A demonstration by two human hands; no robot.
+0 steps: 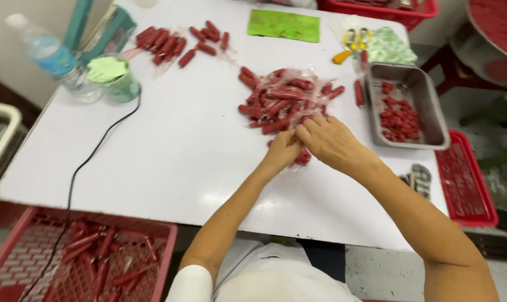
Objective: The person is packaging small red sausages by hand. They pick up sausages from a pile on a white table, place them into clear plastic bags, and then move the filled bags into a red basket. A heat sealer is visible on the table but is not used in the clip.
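head view: both hands, l (283,150) & r (331,142), pinch a wrapped red sausage (302,157) by pile (281,99).

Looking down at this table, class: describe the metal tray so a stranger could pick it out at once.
Start at the white table and go to its right edge, beyond the hands. The metal tray sits there: a grey rectangular pan holding small red pieces, the only metal container.

table (169,151): smooth glossy white | tray (427,92): dull metal | sausages (281,100): shiny clear plastic wrap | basket (18,263): red plastic mesh
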